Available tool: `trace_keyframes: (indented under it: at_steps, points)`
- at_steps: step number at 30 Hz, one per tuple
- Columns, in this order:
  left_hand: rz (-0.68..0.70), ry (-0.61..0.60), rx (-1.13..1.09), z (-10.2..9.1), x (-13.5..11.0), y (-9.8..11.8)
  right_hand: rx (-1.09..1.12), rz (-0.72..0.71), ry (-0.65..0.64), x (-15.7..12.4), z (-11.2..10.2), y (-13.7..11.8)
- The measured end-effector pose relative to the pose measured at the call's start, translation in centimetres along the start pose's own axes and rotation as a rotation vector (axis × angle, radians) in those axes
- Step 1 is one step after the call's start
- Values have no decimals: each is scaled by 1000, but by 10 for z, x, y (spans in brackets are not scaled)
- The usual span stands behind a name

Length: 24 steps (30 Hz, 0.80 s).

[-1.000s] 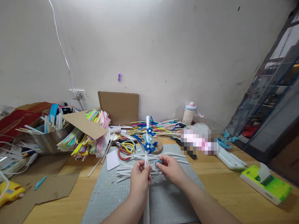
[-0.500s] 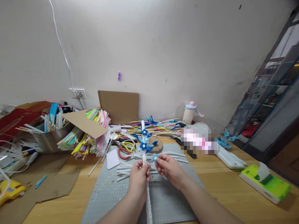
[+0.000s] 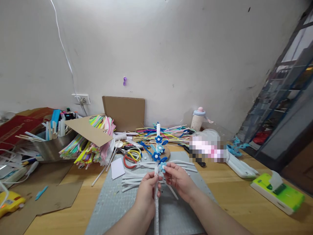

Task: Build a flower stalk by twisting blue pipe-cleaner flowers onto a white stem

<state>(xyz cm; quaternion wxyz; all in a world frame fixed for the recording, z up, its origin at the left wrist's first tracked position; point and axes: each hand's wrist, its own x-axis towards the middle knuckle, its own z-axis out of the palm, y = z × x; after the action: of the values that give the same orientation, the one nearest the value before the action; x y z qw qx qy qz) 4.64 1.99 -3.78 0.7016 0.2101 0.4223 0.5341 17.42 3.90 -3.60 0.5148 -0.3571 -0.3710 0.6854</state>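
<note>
My left hand [image 3: 149, 189] is closed around a long white wrapped stick [image 3: 156, 209], held upright over the grey cutting mat [image 3: 107, 209]. Dark and light blue fuzzy flowers with white centres, such as the dark blue flower [image 3: 156, 157], run up its upper part, with blue leaf loops between them. A light blue pipe-cleaner flower [image 3: 162, 167] is pinched in the fingers of my right hand [image 3: 178, 181], close against the right side of the stick below the others. White pipe cleaners [image 3: 130, 182] lie on the mat behind my hands.
Scissors [image 3: 133, 156] and a white card [image 3: 117, 168] lie at the mat's far left. Bundled coloured pipe cleaners [image 3: 90, 153] and a metal pot [image 3: 52, 147] stand left. A yellow glue gun [image 3: 11, 202] lies far left, a green tissue pack [image 3: 277, 192] right.
The white stick has shifted right and stands straighter, with my left hand along with it. The light blue flower in my right hand is now closer to the stick.
</note>
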Motion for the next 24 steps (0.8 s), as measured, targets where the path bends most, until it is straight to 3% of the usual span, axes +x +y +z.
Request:
trace_keyframes:
  at_steps: [6, 24]
  points:
    - [-76, -12, -79, 1, -1, 1, -181, -117, 21, 3, -2, 4]
    - [-108, 18, -108, 0, 1, 3, -308, -163, 59, 3, -1, 1]
